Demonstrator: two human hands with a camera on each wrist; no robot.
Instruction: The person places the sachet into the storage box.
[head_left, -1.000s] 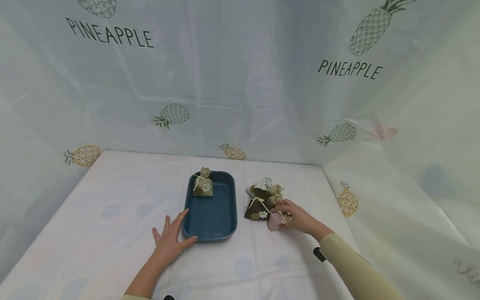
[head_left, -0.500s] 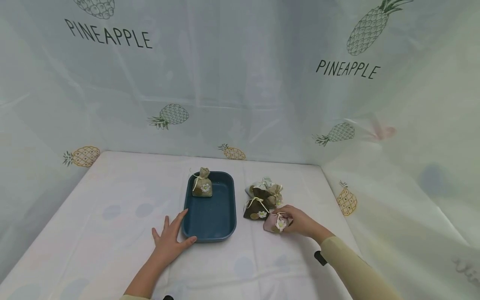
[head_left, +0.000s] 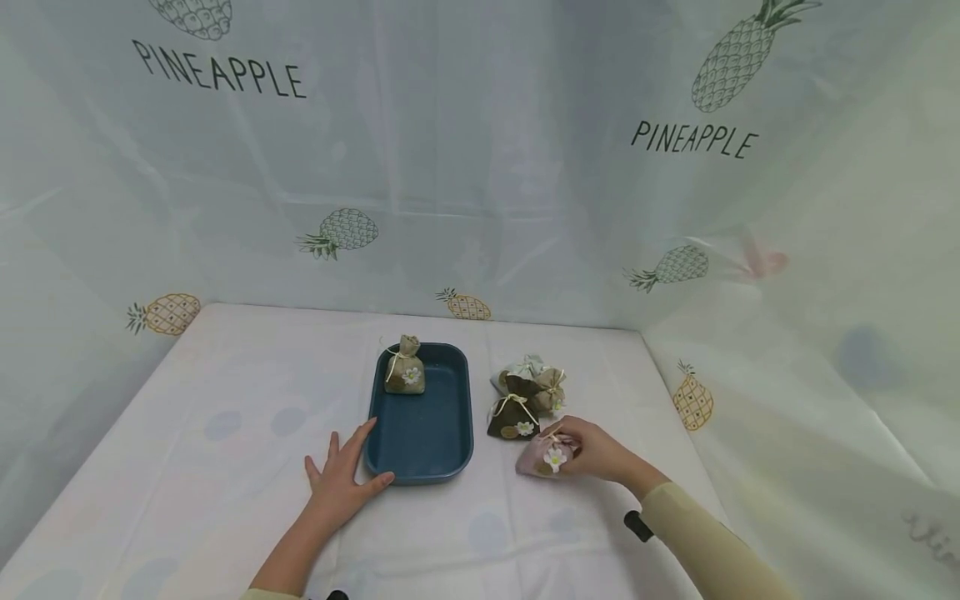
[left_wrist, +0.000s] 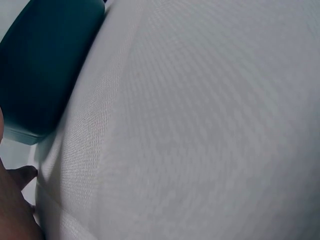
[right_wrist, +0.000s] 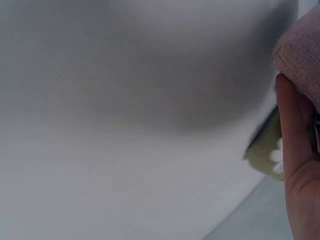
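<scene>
My right hand (head_left: pixel 592 450) pinches a pink drawstring pouch (head_left: pixel 542 457) with a white flower, just in front of the other pouches. In the right wrist view the pink pouch (right_wrist: pixel 302 55) sits against the fingertips at the right edge. My left hand (head_left: pixel 337 479) has its fingers spread, thumb and fingertip at the left side of a dark blue tray (head_left: pixel 420 442). A beige pouch (head_left: pixel 406 372) with a flower stands in the tray's back left corner. The left wrist view shows the tray's side (left_wrist: pixel 45 65) above part of the hand.
Right of the tray, a dark brown pouch (head_left: pixel 512 412), a tan pouch (head_left: pixel 551 387) and a pale pouch (head_left: pixel 517 372) lie clustered together. A white cloth (head_left: pixel 247 375) covers the table, and a pineapple-print curtain (head_left: pixel 480 167) hangs behind and at the sides.
My right hand has drawn the pink pouch slightly left and toward me, away from the cluster, and its flower has come into view. The left hand and tray stay in place.
</scene>
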